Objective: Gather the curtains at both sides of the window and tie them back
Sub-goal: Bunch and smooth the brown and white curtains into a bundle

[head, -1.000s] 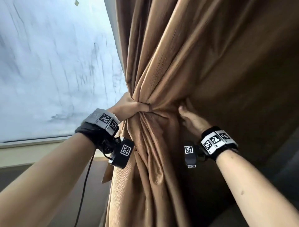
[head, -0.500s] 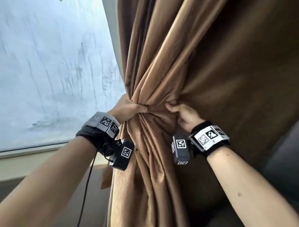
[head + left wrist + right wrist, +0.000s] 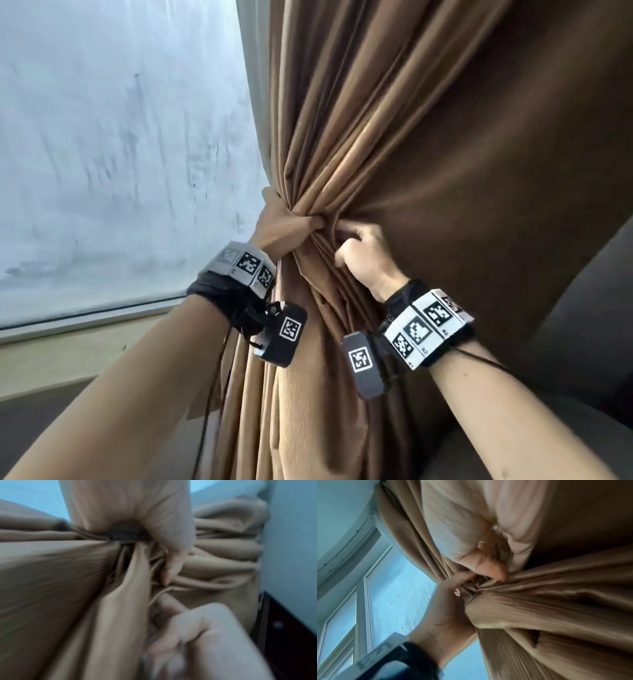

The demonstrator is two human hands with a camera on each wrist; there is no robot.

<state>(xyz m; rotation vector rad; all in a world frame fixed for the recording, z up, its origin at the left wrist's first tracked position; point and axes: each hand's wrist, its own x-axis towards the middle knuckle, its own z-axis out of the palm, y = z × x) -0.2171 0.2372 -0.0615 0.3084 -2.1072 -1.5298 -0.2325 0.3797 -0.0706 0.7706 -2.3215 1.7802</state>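
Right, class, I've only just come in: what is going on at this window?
A person is bunching a brown curtain beside the window. The left hand grips the gathered waist of the fabric, while the right hand pinches folds next to it. No tie-back shows, so the curtain is gathered but not yet tied.

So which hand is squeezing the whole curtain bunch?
The left hand, next to the window. It wraps round the gathered waist of the brown curtain. The right hand only pinches a few folds beside it.
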